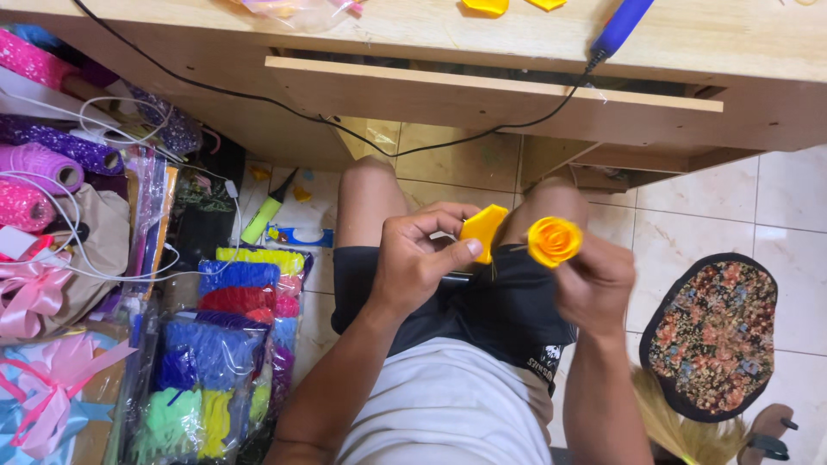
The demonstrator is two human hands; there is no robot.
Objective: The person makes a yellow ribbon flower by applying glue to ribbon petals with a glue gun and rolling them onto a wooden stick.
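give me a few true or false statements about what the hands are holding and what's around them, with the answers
1. The left hand pinches a flat yellow petal piece. True.
2. The right hand holds a blue rolled flower. False: the rolled rose is orange-yellow.
3. A purple tool with a black cord lies on the wooden table. True.
4. The petal piece is already stuck onto the rose. False: the two are apart, one in each hand.
5. Packs of coloured yarn-like material lie on the person's left. True.
6. A floral mat lies on the table. False: it is on the tiled floor.
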